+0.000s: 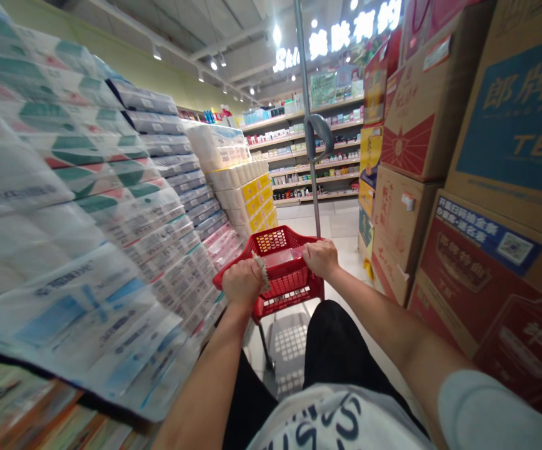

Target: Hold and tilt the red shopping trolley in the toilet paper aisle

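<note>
A red plastic shopping cart [294,284] stands right in front of me, its basket walls perforated. My left hand [242,281] is closed round the left part of its red handle. By the thumb, a small pale thing with a jagged edge [264,273] shows; I cannot make out what it is. At the handle's right end, my right hand [321,258] is wrapped in a grip too. Inside the basket lies a pinkish, clear-looking package [280,257], partly hidden by the handle. A tall grey pole [304,75] with a looped hook rises at the cart's right side.
Stacked tissue packs [87,156] form a wall close on the left. Large cardboard boxes [496,262] are piled close on the right. Pale floor tiles [339,222] run between them towards shelves of small goods [317,150] under a lit sign [339,34].
</note>
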{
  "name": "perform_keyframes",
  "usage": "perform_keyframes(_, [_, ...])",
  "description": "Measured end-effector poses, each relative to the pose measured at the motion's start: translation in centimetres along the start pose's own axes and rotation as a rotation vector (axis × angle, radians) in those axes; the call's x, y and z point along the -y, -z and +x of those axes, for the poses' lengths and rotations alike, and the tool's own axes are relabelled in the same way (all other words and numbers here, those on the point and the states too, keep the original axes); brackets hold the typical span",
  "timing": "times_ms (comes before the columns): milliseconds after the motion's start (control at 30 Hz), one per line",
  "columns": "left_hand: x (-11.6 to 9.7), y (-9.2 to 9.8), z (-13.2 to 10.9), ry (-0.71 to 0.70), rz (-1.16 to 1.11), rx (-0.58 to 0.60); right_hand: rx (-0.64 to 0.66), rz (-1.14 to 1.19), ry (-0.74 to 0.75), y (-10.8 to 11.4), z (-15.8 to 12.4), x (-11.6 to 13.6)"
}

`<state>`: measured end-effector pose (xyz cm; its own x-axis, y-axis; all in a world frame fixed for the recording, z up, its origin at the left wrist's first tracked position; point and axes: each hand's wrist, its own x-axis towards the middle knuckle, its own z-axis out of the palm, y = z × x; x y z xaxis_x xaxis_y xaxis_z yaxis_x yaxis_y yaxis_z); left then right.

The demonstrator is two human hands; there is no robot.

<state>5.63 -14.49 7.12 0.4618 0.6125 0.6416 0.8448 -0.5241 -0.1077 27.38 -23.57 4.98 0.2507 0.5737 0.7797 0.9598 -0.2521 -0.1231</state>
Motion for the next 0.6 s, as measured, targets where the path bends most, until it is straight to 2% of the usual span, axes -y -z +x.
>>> perform_keyframes(67, [-0.1,-0.3,-1.0,-0.048,-0.005,-0.115,-0.002,0.001,-0.001,0.0,0.0,0.3])
perform_keyframes(133, [0.1,-0.2,-0.8,-0.038,-0.016,-0.103,0.000,0.003,0.000,0.0,0.0,0.5])
perform_keyframes(267, [0.7,0.4,1.4,0.071,-0.064,0.210,0.013,-0.005,0.002,-0.1,0.1,0.7])
perform_keyframes(333, [0.8,0.5,1.8,0.082,-0.069,0.275,0.015,-0.010,0.003,-0.1,0.0,0.8])
perform_keyframes(500, [0.4,0.5,0.4,0.030,-0.026,0.024,-0.005,-0.010,0.000,-0.1,-0.1,1.1])
perform_keyframes(533, [0.5,0.6,0.4,0.039,-0.028,0.039,-0.005,-0.008,0.002,-0.1,-0.1,1.1])
perform_keyframes(600, [0.8,0.9,1.1,0.063,-0.042,0.182,-0.001,-0.003,0.011,-0.2,-0.2,1.0])
